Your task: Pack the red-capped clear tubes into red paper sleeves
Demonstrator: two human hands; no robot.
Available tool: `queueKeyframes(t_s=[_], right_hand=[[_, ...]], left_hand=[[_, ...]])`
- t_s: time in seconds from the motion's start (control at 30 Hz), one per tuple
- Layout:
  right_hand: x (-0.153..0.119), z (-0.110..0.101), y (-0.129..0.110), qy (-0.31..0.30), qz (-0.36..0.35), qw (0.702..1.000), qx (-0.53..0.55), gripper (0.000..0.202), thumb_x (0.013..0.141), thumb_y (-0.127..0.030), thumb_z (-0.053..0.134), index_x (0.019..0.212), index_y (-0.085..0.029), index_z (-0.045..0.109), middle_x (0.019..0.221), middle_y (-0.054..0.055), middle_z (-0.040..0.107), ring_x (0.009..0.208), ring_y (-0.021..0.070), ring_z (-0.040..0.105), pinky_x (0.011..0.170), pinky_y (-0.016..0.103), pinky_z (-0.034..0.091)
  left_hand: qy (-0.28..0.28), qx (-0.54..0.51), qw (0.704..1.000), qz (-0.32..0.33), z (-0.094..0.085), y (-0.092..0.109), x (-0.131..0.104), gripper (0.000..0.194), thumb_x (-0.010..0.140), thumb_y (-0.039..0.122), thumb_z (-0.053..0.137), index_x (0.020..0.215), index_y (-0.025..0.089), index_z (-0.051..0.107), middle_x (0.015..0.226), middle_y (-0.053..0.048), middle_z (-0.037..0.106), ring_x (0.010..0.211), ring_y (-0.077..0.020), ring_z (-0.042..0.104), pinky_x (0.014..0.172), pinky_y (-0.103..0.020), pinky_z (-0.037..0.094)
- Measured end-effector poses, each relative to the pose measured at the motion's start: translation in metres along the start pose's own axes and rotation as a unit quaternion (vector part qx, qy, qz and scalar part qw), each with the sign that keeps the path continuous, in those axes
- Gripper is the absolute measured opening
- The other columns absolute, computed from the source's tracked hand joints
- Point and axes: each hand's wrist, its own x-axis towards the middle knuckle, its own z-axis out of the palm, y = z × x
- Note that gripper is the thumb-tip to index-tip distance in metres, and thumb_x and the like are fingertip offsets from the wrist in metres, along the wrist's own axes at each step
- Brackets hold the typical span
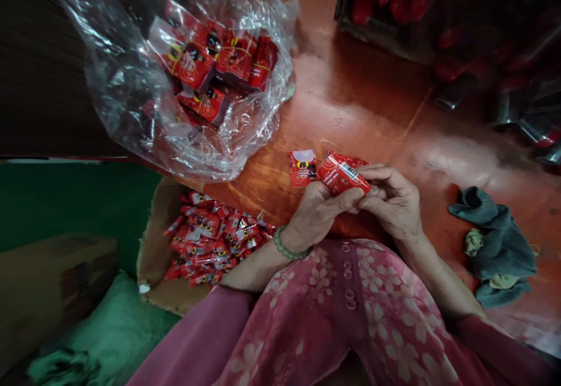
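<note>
A small red printed packet (336, 176) with a barcode is held over the orange-red table. My left hand (313, 213), with a green bead bracelet at its wrist, grips the packet's near left side, thumb on top. At the right end, the fingers of my right hand (394, 199) are closed on the same packet, and their tips are partly hidden. Just left of it a red printed card (302, 168) lies flat. More red printed pieces show partly behind the packet.
A clear plastic bag (258, 146) holds several banded stacks of red cards. Left of my lap, a cardboard box (153, 257) contains many red packets. A dark grey cloth (504, 240) lies at right. Red plastic pieces (401, 6) fill a dark container at the upper right.
</note>
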Motion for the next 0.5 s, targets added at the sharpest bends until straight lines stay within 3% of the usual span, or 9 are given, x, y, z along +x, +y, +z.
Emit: queueKeyframes(t_s=[0.07, 0.17, 0.27, 0.33, 0.4, 0.5], right_hand=[[0.001, 0.001, 0.002, 0.000, -0.008, 1.000, -0.005, 0.028, 0.077, -0.035, 0.090, 0.102, -0.030, 0.079, 0.102, -0.001, 0.075, 0.063, 0.0092, 0.070, 0.054, 0.021, 0.061], [0.001, 0.004, 0.001, -0.014, -0.051, 0.997, -0.048, 0.027, 0.078, -0.036, 0.089, 0.103, -0.031, 0.078, 0.102, 0.000, 0.076, 0.078, 0.0131, 0.074, 0.061, 0.022, 0.062], [-0.002, 0.004, -0.008, -0.102, -0.107, 0.980, -0.133, 0.038, 0.082, -0.040, 0.086, 0.116, -0.031, 0.075, 0.104, 0.002, 0.077, 0.086, 0.0154, 0.073, 0.071, 0.027, 0.062], [-0.003, 0.001, -0.014, -0.144, -0.141, 0.953, -0.228, 0.046, 0.084, -0.044, 0.083, 0.126, -0.029, 0.070, 0.108, 0.004, 0.077, 0.087, 0.0175, 0.073, 0.076, 0.031, 0.061], [-0.002, -0.004, -0.018, -0.140, -0.181, 0.909, -0.349, 0.046, 0.089, -0.042, 0.079, 0.131, -0.026, 0.067, 0.113, 0.007, 0.077, 0.095, 0.0213, 0.073, 0.084, 0.036, 0.060], [0.003, -0.008, -0.015, -0.120, -0.226, 0.822, -0.508, 0.043, 0.095, -0.041, 0.072, 0.133, -0.023, 0.065, 0.126, 0.013, 0.075, 0.117, 0.0286, 0.069, 0.097, 0.044, 0.054]], left_hand=[[-0.004, -0.007, 1.000, 0.003, 0.000, 0.000, -0.001, 0.035, 0.073, 0.046, 0.090, 0.074, 0.015, 0.073, 0.068, 0.002, 0.063, 0.065, -0.0069, 0.055, 0.066, -0.021, 0.047], [0.010, -0.003, 1.000, 0.004, -0.003, 0.002, -0.007, 0.034, 0.071, 0.047, 0.091, 0.082, 0.018, 0.077, 0.074, 0.001, 0.069, 0.072, -0.0107, 0.062, 0.079, -0.025, 0.054], [0.006, 0.048, 0.999, -0.022, -0.017, 0.011, -0.027, 0.035, 0.073, 0.048, 0.089, 0.090, 0.020, 0.080, 0.087, -0.002, 0.077, 0.086, -0.0177, 0.071, 0.091, -0.033, 0.057], [0.002, 0.100, 0.994, -0.043, -0.034, 0.021, -0.048, 0.038, 0.075, 0.048, 0.087, 0.103, 0.022, 0.081, 0.103, -0.005, 0.079, 0.099, -0.0227, 0.074, 0.096, -0.036, 0.058], [0.034, 0.175, 0.983, -0.045, -0.055, 0.032, -0.073, 0.041, 0.078, 0.044, 0.086, 0.112, 0.023, 0.080, 0.119, -0.008, 0.078, 0.111, -0.0257, 0.074, 0.098, -0.036, 0.058], [0.175, 0.335, 0.926, 0.001, -0.093, 0.048, -0.111, 0.033, 0.080, 0.041, 0.083, 0.105, 0.020, 0.080, 0.118, -0.009, 0.079, 0.108, -0.0260, 0.075, 0.092, -0.033, 0.060]])
